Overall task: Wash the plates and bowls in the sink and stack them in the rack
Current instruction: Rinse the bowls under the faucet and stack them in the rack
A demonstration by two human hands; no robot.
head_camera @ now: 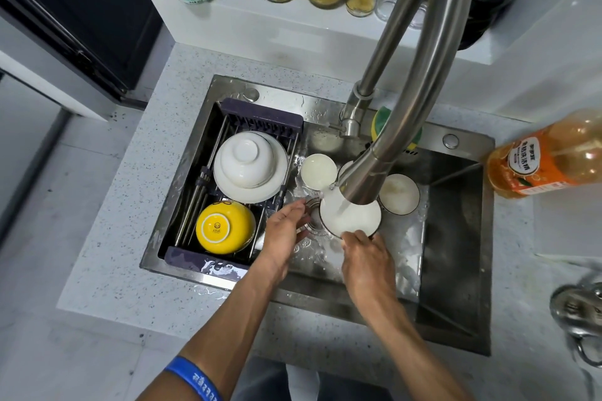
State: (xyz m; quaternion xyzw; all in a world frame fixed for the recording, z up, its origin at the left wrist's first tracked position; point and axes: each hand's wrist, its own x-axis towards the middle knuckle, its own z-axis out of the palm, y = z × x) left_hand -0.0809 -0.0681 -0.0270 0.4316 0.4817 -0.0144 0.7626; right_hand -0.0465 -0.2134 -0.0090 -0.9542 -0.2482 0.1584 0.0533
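Right now the right hand (366,259) pinches the near rim of a small white plate (350,216) and holds it under the running faucet (404,101), over the drain of the sink (456,238). The left hand (285,226) hovers just beside the plate's left edge, fingers loosely spread and holding nothing. Rinsing looks to be the step in hand; next the plate likely needs carrying left to the rack (260,117), where an upturned white bowl (247,158) sits on a white plate and a yellow bowl (224,226) lies upside down. Two more small dishes (318,171) wait in the basin. Both forearms reach forward from the desk (130,205) edge.
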